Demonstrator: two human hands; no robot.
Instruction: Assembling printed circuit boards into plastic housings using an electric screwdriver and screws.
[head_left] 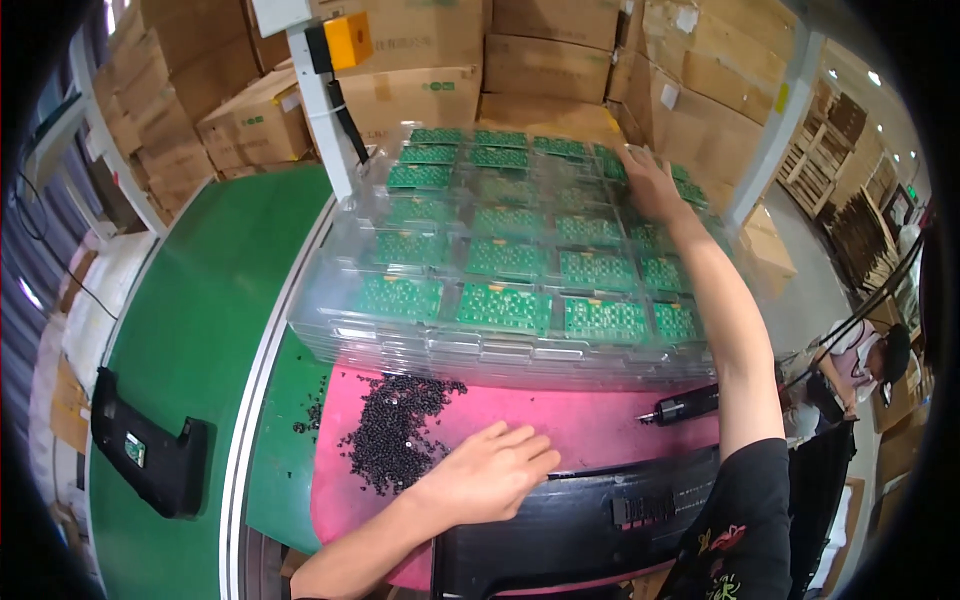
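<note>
Pink mat is lying under my left hand — fingers spread flat beside black screws — while my right hand is reaching, open, onto clear trays of green boards.

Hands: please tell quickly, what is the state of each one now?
Left hand: open, fingers spread flat on the pink mat, beside the black screws, holding nothing.
Right hand: open, reaching onto the far circuit board trays; no grasp visible.
</note>
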